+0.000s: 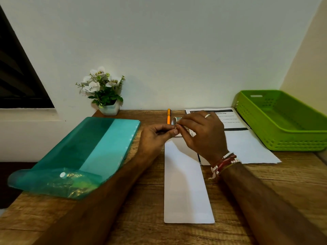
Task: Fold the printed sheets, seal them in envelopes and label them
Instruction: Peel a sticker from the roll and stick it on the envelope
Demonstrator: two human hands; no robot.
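A: Left hand (159, 134)?
B: Forearm angled in over the desk (141, 209); thumb and forefinger pinch the near edge of the tape roll (174, 120).
A: Right hand (203, 133)?
B: Fingers curled round the same roll, above the far end of the white envelope (185, 183); printed sheets (247, 145) lie just beside it.
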